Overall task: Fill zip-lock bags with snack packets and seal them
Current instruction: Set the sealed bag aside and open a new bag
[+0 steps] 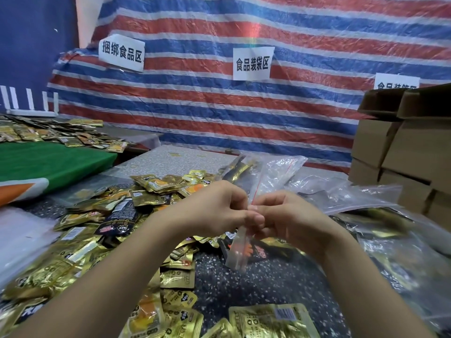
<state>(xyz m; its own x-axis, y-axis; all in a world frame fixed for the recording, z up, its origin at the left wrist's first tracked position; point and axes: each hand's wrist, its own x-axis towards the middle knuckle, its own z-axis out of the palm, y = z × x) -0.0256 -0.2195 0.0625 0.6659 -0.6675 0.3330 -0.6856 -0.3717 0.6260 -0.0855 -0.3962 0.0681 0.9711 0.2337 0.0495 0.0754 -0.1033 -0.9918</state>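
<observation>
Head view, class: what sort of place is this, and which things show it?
Probably a makeshift food-packing workshop: heaps of gold foil snack packets, stacked brown cardboard boxes, and white paper zone signs on a striped tarpaulin wall.

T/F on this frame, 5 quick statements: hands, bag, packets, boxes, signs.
1. Both hands, left and right, pinch the zip-lock bag. True.
2. The bag lies flat on the table. False: it is held up edge-on between the hands.
3. Loose gold packets are piled mostly on the left. True.
4. The cardboard boxes are stacked at the left. False: they stand at the right.
5. No signs hang on the striped tarp. False: white paper signs are stuck to it.
</observation>
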